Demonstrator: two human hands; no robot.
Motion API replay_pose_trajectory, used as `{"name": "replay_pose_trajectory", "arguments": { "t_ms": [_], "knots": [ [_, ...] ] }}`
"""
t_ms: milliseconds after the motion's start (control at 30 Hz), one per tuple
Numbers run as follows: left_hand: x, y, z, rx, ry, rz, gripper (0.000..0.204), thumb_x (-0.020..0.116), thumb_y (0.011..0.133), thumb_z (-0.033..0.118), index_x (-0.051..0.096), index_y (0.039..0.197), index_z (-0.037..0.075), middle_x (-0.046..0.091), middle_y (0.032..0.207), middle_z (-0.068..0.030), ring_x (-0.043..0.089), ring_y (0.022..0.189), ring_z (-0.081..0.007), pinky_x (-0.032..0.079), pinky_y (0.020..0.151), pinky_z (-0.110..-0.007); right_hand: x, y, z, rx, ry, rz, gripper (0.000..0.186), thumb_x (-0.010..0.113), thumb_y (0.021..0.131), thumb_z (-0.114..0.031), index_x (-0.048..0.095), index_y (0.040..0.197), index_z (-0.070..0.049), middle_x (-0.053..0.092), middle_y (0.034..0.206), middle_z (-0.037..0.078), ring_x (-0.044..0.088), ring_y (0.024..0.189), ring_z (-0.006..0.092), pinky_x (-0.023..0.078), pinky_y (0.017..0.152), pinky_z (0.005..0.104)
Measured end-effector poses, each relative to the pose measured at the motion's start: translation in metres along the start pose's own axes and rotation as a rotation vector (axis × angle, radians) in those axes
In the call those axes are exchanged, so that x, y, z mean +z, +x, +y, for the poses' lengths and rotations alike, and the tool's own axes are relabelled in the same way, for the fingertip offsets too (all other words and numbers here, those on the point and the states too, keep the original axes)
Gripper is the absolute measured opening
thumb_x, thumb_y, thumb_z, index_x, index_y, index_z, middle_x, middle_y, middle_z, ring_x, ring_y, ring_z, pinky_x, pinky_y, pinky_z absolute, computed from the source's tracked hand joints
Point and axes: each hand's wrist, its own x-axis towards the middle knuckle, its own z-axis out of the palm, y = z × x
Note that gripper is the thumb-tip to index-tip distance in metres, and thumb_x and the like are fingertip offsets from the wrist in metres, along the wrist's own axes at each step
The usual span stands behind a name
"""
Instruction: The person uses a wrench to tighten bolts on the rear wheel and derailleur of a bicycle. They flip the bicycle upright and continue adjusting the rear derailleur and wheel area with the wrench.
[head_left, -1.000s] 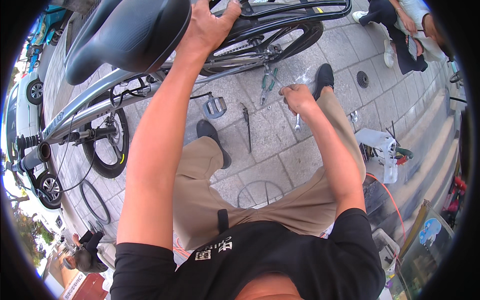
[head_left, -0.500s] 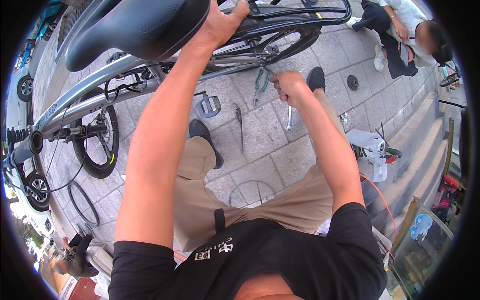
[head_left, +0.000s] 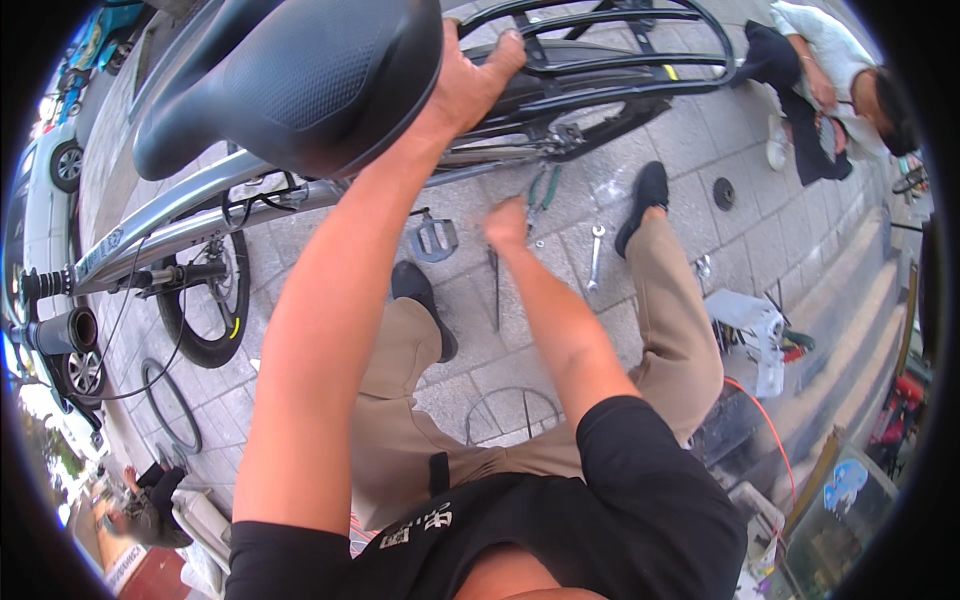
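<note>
My left hand point(head_left: 470, 85) grips the bicycle's rear beside the black saddle point(head_left: 300, 70), at the front of the black rack point(head_left: 600, 25); some of its fingers are hidden. My right hand point(head_left: 508, 225) is blurred over the paving, left of green-handled pliers point(head_left: 545, 190) that hang or lie under the rear axle, and right of the flat pedal point(head_left: 434, 236); its fingers are indistinct. A silver wrench point(head_left: 595, 260) lies between my feet. A thin dark tool point(head_left: 495, 295) lies below my right hand.
A crouching person point(head_left: 830, 90) is at top right, near a dark sprocket cassette point(head_left: 728, 194). A cut plastic container point(head_left: 750, 335) with tools stands by steps point(head_left: 850, 300) on the right. A spare tyre point(head_left: 170, 405) lies left. Another person point(head_left: 150, 505) is at lower left; a parked car point(head_left: 40, 220) is behind.
My left hand and the saddle have shifted slightly right in view. My right hand has moved left from over the wrench to near the pedal, leaving the wrench fully visible.
</note>
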Motion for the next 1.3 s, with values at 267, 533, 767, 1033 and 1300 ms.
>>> {"name": "replay_pose_trajectory", "arguments": {
  "t_ms": [267,533,767,1033,1300],
  "knots": [
    [-0.007,-0.007,0.003,-0.050,0.243,0.030,0.082,0.055,0.088,0.078,0.073,0.127,0.008,0.074,0.119,-0.0205,0.070,0.113,-0.0399,0.055,0.095,-0.049,-0.207,0.150,0.039,-0.857,-1.036,0.092,0.015,0.063,0.090,-0.012,0.063,0.104,-0.006,0.073,0.099,0.014,0.075,0.092,0.0301,0.059,0.074,0.0407],
    [-0.003,-0.005,0.000,-0.083,0.183,0.007,0.082,0.055,0.088,0.078,0.071,0.131,0.009,0.073,0.122,-0.0199,0.070,0.116,-0.0380,0.055,0.096,-0.048,-0.287,0.050,-0.104,-0.565,-1.136,-0.317,0.024,0.065,0.092,-0.020,0.075,0.105,-0.003,0.078,0.108,0.020,0.076,0.106,0.0318,0.060,0.089,0.0412],
    [0.000,-0.005,0.002,-0.062,0.144,0.040,0.082,0.058,0.088,0.076,0.070,0.130,0.007,0.073,0.122,-0.0217,0.070,0.116,-0.0383,0.055,0.096,-0.049,-0.289,0.068,-0.094,-0.271,-0.548,-0.398,0.041,0.068,0.088,-0.028,0.075,0.111,0.006,0.072,0.114,0.030,0.068,0.115,0.0442,0.054,0.099,0.0465],
    [-0.009,-0.004,0.017,-0.065,0.067,0.058,0.064,0.069,0.084,0.060,0.074,0.105,0.000,0.072,0.097,-0.0258,0.071,0.091,-0.0404,0.056,0.083,-0.050,-0.300,0.099,-0.059,-0.282,-0.390,-0.477,0.042,0.071,0.090,-0.032,0.076,0.107,0.005,0.074,0.106,0.029,0.070,0.107,0.0428,0.054,0.093,0.0460],
    [0.003,-0.002,0.008,-0.017,-0.019,0.192,0.056,0.074,0.083,0.051,0.076,0.097,-0.003,0.074,0.088,-0.0261,0.073,0.081,-0.0412,0.058,0.079,-0.050,-0.228,0.036,-0.076,0.066,-0.076,-0.177,0.042,0.066,0.086,-0.030,0.074,0.097,0.009,0.073,0.100,0.033,0.075,0.098,0.0419,0.057,0.089,0.0471]
  ]
}}
